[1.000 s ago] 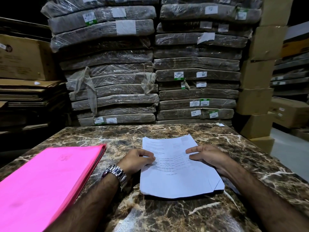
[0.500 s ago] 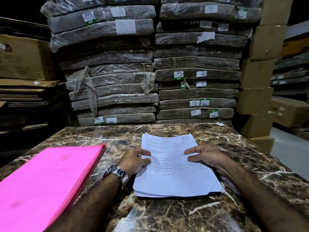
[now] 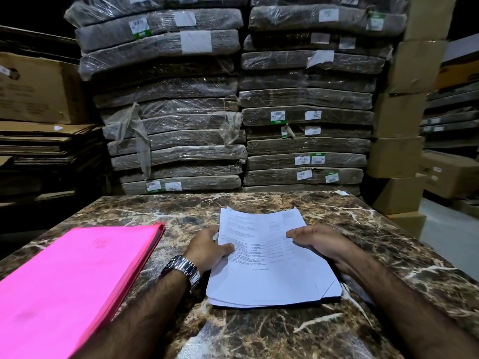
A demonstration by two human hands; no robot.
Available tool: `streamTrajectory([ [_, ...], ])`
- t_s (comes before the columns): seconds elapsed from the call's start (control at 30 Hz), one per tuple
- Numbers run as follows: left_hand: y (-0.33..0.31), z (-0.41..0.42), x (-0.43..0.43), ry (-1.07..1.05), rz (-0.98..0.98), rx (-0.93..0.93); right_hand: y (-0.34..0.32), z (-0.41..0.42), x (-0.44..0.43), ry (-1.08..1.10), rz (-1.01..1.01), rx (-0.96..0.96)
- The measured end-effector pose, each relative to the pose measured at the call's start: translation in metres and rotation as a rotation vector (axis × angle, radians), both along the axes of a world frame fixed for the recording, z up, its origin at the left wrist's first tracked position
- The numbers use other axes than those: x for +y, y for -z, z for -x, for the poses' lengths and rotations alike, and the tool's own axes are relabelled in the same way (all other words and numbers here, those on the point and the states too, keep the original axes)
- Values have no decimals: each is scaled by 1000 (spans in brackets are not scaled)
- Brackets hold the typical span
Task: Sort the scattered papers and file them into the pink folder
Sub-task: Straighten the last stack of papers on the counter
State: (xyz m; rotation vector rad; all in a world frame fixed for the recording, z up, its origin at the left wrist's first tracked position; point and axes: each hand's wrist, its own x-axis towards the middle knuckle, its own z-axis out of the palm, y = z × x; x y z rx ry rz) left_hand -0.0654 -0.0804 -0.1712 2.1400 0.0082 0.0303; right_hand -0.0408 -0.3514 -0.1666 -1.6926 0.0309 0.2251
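Our papers [image 3: 269, 275] sit stacked mid table [image 3: 259, 332]
Left hand [image 3: 207, 248] pinches the stack's edge, fingers hidden underneath; right hand [image 3: 318, 238] rests fingers straight and together on it. Pink folder [image 3: 77, 275] at left, cut off. Print's unreadable.

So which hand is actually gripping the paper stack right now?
The left hand, the one with the wristwatch: its thumb clamps the left edge of the papers. The right hand only rests there with straight fingers.
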Motion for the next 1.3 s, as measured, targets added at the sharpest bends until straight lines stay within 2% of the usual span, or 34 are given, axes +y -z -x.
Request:
streamTrajectory([
  [0.1, 0, -1, 1, 13, -22, -16, -1, 2, 1, -5, 22, -2],
  [0.4, -2, -3, 2, 76, -274, -113, -2, 4, 4, 7, 11, -19],
  [0.6, 1, -11, 6, 39, -481, -125, -2, 0, 4, -17, 135, -59],
  [0.7, 3, -14, 7, 27, -500, -122, -2, 2, 4, -31, 186, -47],
  [0.93, 4, -12, 5, 16, -529, -168, -4, 13, 10, 41, 160, -73],
  [1.17, 2, -9, 2, -9, -531, -177, -10, 18, 13, -16, 190, -143],
  [1.3, 1, -7, 0, -10, -524, -180, -9, 17, 11, 54, 322, -186],
])
